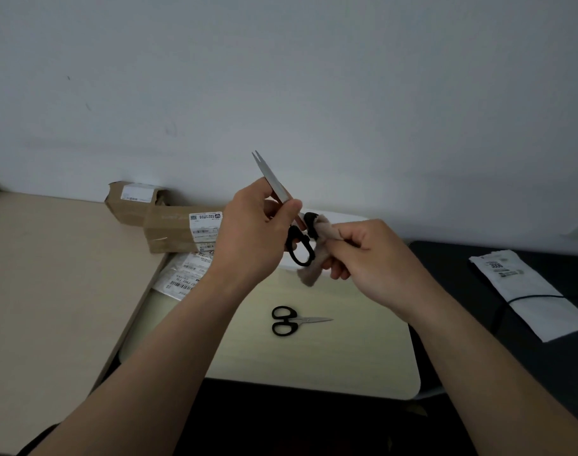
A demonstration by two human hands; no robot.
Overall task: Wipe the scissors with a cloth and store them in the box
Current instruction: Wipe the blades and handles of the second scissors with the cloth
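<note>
Left hand grips the scissors by the blades, tips up and slightly apart, black handles down. Right hand pinches a beige cloth against the handles. A second pair of scissors lies flat on the pale bench; cardboard boxes sit by the wall.

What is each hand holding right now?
Left hand: grips the raised scissors by the blades.
Right hand: pinches the cloth against a handle.
</note>
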